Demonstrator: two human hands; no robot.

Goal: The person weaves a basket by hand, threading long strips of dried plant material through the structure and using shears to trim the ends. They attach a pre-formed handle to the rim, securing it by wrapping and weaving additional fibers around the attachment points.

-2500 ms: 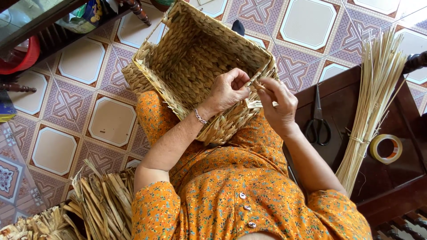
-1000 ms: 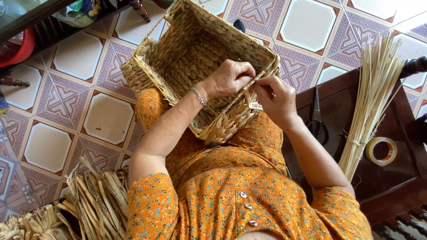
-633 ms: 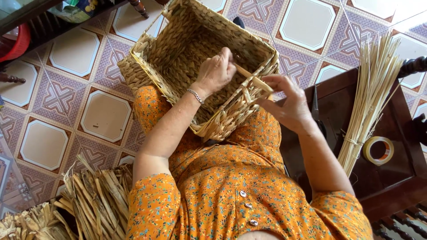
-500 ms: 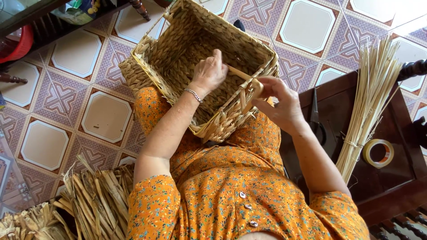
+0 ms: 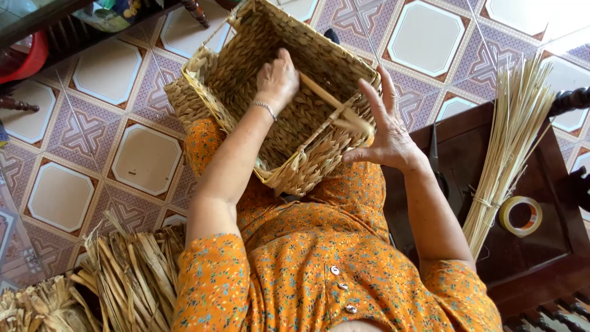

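Two hands at one rectangular woven straw basket (image 5: 246, 80), propped tilted on an orange floral lap.

Since half a second ago: left hand (image 5: 278, 79) gone deeper inside the basket, fingers together around the far end of a flat pale straw strand (image 5: 335, 104) running out over the near rim, though the grip itself hidden; right hand (image 5: 384, 132) now spread wide, fingers apart, palm pressed to the basket's outer wall at the rim, touching the strand's end, no longer curled near it. Counted nearby: one tied bundle of thin pale reeds (image 5: 510, 135) on the dark wooden worktop (image 5: 553, 270), one roll of clear tape (image 5: 520, 216) just beside it, one pair of dark scissors (image 5: 437, 166) near the right wrist, one heap of dried flat straw (image 5: 123, 270) on the patterned tiled floor (image 5: 123, 154).
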